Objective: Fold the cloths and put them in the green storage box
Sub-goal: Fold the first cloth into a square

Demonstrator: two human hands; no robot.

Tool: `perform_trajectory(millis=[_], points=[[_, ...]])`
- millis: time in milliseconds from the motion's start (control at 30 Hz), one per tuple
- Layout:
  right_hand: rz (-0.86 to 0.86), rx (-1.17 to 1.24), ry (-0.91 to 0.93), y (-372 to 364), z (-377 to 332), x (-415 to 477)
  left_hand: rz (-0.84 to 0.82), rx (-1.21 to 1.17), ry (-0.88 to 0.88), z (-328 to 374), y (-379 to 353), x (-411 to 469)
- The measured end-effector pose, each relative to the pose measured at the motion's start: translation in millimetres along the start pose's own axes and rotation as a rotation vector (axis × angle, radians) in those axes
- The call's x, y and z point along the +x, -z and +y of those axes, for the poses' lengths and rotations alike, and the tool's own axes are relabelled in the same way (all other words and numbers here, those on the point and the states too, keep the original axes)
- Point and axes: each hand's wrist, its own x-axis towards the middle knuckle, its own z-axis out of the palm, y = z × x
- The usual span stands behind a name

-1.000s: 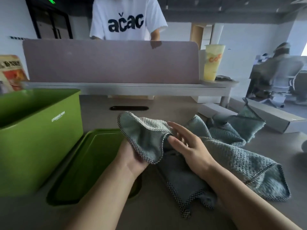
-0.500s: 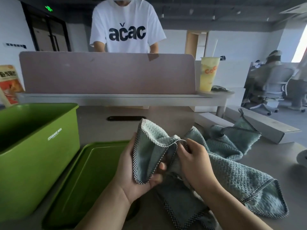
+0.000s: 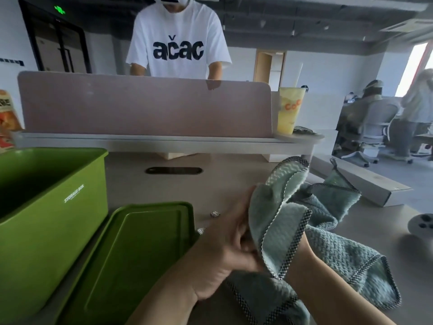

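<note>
- The teal cloth (image 3: 264,207) with a checkered hem is held up off the table (image 3: 234,174), bunched between the two hands, to the right of the box.
- The left hand (image 3: 229,240) grips it, fingers curled in against its lower fold.
- The right hand (image 3: 302,248) is buried under the draped cloth. Only the wrist shows, so its grasp cannot be told.
- More teal cloths (image 3: 351,259) lie crumpled on the table under and to the right of the hands.
- The green storage box (image 3: 46,207) stands open at the left edge.
- Its lid (image 3: 131,254) lies flat just beside it — squarely between the box and the hands.
- Two small shiny bits (image 3: 215,213) sit on the table near the lid's far corner.
- Further back is a dark cable slot (image 3: 173,170), then a mauve divider panel (image 3: 140,106) with a yellow cup (image 3: 290,109) at its right end.
- A person in a white printed T-shirt (image 3: 178,48) stands behind the panel.
- A long flat carton (image 3: 365,184) lies to the right — beyond the cloths.
</note>
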Motion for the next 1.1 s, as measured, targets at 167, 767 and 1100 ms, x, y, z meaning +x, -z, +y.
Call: perform_trajectory(millis=[167, 767, 1100], points=[[-0.111, 0.005, 0.006, -8, -5, -1, 0.333, 0.602, -0.159, -4, -15, 13], [0.009, -0.253, 0.170, -42, -123, 61, 0.819, -0.153, 0.082, 84, 48, 83], [0.120, -0.342, 0.279, -23, -128, 60, 0.708, 0.110, 0.367, 77, 94, 67]])
